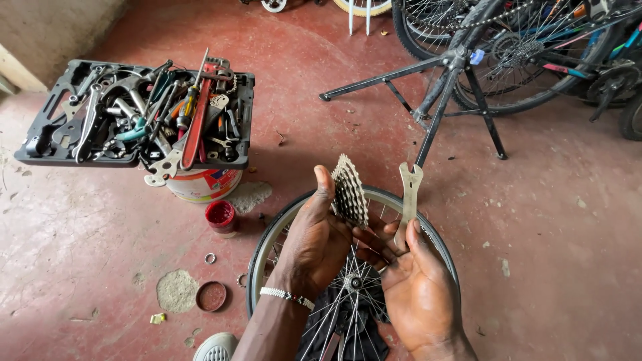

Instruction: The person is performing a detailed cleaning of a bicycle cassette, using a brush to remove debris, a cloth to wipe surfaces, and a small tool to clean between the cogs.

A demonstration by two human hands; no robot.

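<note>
Floor: red painted concrete (pixel 100 234), worn in patches; parked bicycles (pixel 535 53) stand at the top right.
Tool tray: black tray (pixel 40 150) full of spanners, resting on a paint bucket (pixel 200 184), far left.
Left hand: left hand (pixel 314 244) is closed around the sprocket cassette (pixel 349 190), thumb up along its edge.
Right hand: right hand (pixel 418 281) is half open, palm up, pinning a flat spanner (pixel 408 197) with the thumb, fingertips touching the cassette.
Wheel: rim (pixel 267 254) lies flat under both hands.
Advice: I judge it best to hold the cassette level and grip by the teeth edges.
</note>
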